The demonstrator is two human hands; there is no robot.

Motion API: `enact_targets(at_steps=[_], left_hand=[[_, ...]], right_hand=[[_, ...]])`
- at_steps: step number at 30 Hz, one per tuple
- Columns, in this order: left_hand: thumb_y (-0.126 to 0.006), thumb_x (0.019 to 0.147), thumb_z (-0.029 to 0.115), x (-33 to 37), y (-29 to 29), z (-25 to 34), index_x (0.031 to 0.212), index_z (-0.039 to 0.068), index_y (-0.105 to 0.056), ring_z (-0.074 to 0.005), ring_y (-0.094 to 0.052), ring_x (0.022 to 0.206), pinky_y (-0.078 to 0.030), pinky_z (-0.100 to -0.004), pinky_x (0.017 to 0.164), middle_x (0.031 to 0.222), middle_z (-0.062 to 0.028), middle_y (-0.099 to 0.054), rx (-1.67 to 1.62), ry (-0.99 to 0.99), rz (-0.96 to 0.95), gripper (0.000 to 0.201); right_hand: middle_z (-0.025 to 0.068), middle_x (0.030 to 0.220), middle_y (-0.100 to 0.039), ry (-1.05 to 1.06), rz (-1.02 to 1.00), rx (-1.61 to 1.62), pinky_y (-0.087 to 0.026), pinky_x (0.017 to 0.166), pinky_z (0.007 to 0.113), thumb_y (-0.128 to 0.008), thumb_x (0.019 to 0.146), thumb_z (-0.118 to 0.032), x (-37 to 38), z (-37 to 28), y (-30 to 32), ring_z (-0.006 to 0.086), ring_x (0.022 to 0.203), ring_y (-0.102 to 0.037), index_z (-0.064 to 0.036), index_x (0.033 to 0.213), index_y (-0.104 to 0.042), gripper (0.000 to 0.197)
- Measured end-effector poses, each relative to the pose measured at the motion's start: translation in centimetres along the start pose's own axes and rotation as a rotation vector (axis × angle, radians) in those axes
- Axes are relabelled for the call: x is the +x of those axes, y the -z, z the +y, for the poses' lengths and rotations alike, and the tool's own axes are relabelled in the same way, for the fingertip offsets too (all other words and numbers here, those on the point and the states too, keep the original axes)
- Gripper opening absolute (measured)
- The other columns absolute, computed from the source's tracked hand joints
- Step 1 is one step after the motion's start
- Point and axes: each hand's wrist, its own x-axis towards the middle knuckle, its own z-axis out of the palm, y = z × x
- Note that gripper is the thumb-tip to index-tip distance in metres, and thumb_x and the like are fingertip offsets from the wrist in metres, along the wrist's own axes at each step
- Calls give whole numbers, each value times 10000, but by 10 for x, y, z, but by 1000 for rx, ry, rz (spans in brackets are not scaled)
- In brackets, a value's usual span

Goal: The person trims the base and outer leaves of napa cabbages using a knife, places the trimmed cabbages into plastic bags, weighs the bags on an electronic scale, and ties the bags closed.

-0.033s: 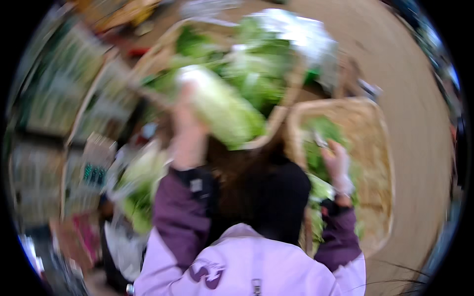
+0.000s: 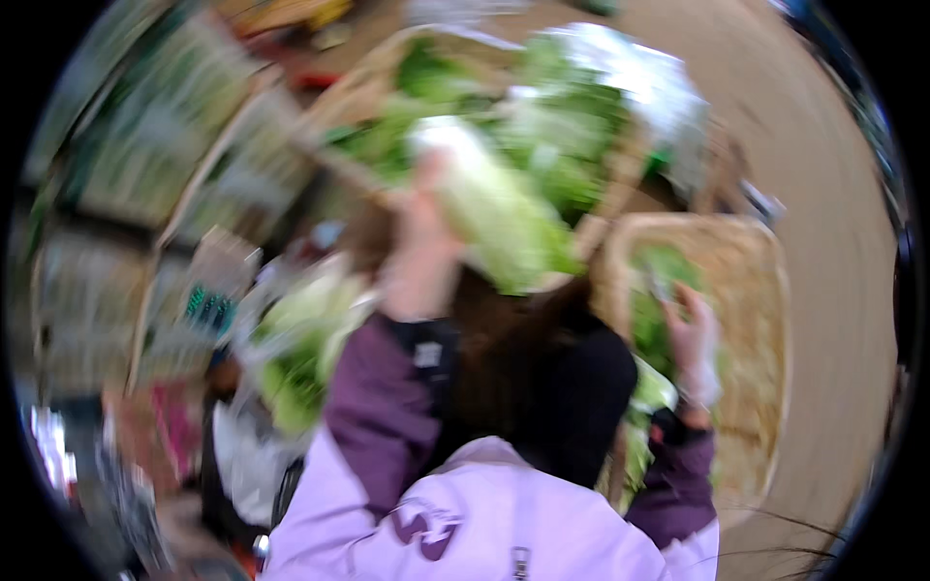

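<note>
My left hand (image 2: 421,242) is closed on a napa cabbage (image 2: 494,208), pale at its base and green toward the leafy end. It is held tilted over the near side of a basket (image 2: 610,194) heaped with leafy green cabbages (image 2: 572,126). To the right, my right hand (image 2: 696,344) is closed on a small knife (image 2: 661,288), whose short silvery blade is blurred. That hand is over the left part of a pale woven basket (image 2: 756,368), beside loose green leaves (image 2: 654,324).
At the left, cabbages in a clear plastic bag (image 2: 310,349) lie near a white bag (image 2: 252,465). Several crates of packed greens (image 2: 160,155) stand beyond. A shiny plastic bag (image 2: 639,73) lies on the far basket. Brown floor (image 2: 833,290) runs along the right.
The whole view has shifted, so hands and surroundings appear farther right and mostly slightly lower. Both hands keep their holds.
</note>
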Motion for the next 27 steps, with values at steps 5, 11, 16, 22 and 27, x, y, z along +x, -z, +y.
enact_targets(at_steps=[5,11,16,22,27], left_hand=[[-696,773,180,24,8,-22,1170,69,-493,-140,-548,879,-466,-308,784,1003,-34,-559,0,4,-32,459],[-705,720,169,-65,15,40,1370,9,-285,-192,-454,1122,-358,-314,966,1246,-137,-451,518,-376,80,790],[-720,715,248,-153,27,66,1416,-10,-151,-251,-330,1240,-258,-355,1040,1329,-181,-323,593,-474,4,939],[-687,747,404,-219,44,77,1417,-33,-121,-336,-191,1331,-166,-398,1084,1399,-242,-205,936,-863,-43,980],[-671,756,216,-264,103,151,1256,49,-448,-271,-354,1260,-268,-387,1062,1315,-137,-400,1130,-835,534,572]], right_hand=[[143,1249,-541,385,-147,436,-365,970,341,-648,786,-143,12,-154,5,238,1146,-503,32,1301,-433,584],[197,1362,-406,662,-321,272,-351,1012,386,-761,673,-108,-13,-223,-54,324,1208,-450,28,1362,-313,833],[135,1355,-410,474,-644,760,-374,991,339,-675,790,-131,-90,-246,-51,240,1197,-463,15,1376,-292,715],[97,1253,-503,358,-671,707,-427,918,306,-631,787,-43,-125,-241,-30,181,1114,-504,-5,1342,-371,614],[170,1255,-509,607,-199,574,-395,957,333,-688,681,-11,-136,-231,-62,231,1121,-508,22,1366,-326,775]])
